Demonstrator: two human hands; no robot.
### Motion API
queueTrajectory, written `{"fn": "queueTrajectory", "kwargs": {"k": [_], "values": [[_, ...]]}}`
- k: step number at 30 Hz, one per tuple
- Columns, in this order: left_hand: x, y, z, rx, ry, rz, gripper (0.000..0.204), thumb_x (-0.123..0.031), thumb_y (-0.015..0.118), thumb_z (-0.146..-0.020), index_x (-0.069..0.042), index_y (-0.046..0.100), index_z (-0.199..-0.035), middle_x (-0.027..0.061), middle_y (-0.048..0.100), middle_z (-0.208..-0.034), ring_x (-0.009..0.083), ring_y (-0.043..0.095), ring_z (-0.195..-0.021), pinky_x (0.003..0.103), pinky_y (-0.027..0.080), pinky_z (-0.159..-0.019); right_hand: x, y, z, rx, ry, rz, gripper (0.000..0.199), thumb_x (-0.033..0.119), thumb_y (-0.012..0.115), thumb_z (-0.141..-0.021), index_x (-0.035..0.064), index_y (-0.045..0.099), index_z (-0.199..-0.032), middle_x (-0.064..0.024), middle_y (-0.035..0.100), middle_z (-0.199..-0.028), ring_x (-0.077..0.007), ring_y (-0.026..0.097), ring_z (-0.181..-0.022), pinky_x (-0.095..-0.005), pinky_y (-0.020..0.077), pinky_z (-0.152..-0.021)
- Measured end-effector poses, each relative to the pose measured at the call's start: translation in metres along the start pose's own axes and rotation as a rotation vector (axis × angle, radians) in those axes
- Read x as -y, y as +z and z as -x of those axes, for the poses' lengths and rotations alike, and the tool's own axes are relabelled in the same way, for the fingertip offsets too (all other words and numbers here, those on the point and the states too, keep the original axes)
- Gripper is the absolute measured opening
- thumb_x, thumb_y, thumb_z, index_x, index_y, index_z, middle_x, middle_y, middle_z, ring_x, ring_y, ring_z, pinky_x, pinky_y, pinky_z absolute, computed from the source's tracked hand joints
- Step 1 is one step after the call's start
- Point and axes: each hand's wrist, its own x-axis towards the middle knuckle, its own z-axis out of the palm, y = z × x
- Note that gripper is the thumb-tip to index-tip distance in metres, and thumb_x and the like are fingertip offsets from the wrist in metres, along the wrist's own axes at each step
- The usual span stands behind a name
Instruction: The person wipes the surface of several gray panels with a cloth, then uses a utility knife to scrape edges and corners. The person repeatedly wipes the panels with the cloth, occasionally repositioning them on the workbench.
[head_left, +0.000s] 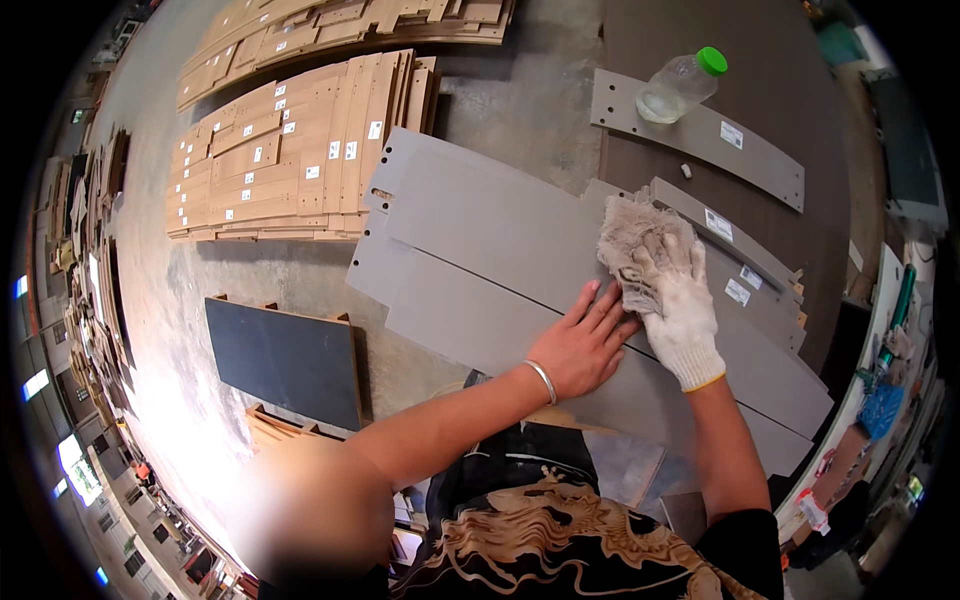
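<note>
My left hand (pixel 583 345), bare with a silver bangle at the wrist, lies with fingers stretched out on a long grey panel (pixel 470 225). Its fingertips reach the lower edge of a fluffy grey-brown rag (pixel 628 240). In a white knitted glove, my right hand (pixel 680 310) presses that rag onto the panels, fingers bent over it. A second grey panel (pixel 480 318) lies alongside the first, with a dark seam between them. Holes and a notch show at the first panel's left end. Whatever lies under the rag is hidden.
Beyond the rag, narrow grey boards (pixel 725 230) with white labels lie on a dark brown surface (pixel 690 40). A clear bottle (pixel 680 88) with a green cap stands on another grey strip (pixel 765 165). Stacked wood-coloured boards (pixel 290 150) and a dark board (pixel 285 358) are to the left.
</note>
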Motion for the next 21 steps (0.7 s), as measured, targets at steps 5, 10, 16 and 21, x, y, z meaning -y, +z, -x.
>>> {"fn": "queueTrajectory", "kwargs": {"k": [5, 10, 16, 21], "values": [[0.005, 0.004, -0.004, -0.043, 0.017, 0.153, 0.045, -0.033, 0.056, -0.098, -0.006, 0.065, -0.133, 0.019, 0.061, -0.138, 0.0379, 0.048, -0.141, 0.053, 0.025, -0.125, 0.075, 0.001, -0.09, -0.034, -0.084, -0.079, 0.066, 0.027, 0.071, -0.083, 0.0182, 0.056, -0.147, -0.0085, 0.047, -0.159, -0.0298, 0.033, -0.153, -0.0534, 0.0199, -0.128], [0.007, -0.004, -0.002, 0.453, -0.153, 0.358, 0.039, -0.033, 0.055, -0.098, -0.006, 0.071, -0.122, 0.0164, 0.062, -0.138, 0.0357, 0.048, -0.14, 0.049, 0.03, -0.122, 0.075, 0.002, -0.091, 0.037, -0.125, -0.016, 0.066, 0.025, 0.069, -0.087, 0.0151, 0.052, -0.15, -0.0104, 0.05, -0.157, -0.0278, 0.033, -0.153, -0.0512, 0.0262, -0.126], [0.006, 0.007, 0.0, 0.138, 0.005, 0.162, 0.045, -0.033, 0.057, -0.097, -0.004, 0.067, -0.129, 0.0182, 0.054, -0.149, 0.0361, 0.044, -0.144, 0.054, 0.025, -0.124, 0.035, 0.0, -0.037, 0.015, -0.001, 0.015, 0.071, 0.031, 0.069, -0.087, 0.0177, 0.048, -0.154, -0.0077, 0.044, -0.161, -0.0287, 0.033, -0.153, -0.0511, 0.016, -0.13], [0.01, 0.019, 0.003, 0.135, 0.019, 0.17, 0.071, -0.043, 0.046, -0.101, -0.005, 0.033, -0.16, 0.0185, 0.018, -0.172, 0.0368, 0.02, -0.159, 0.055, 0.015, -0.128, 0.153, -0.012, -0.164, 0.085, -0.073, -0.054, 0.067, 0.038, 0.062, -0.095, 0.0186, 0.043, -0.157, -0.0062, 0.035, -0.168, -0.0293, 0.023, -0.158, -0.0495, 0.0114, -0.13]]}}
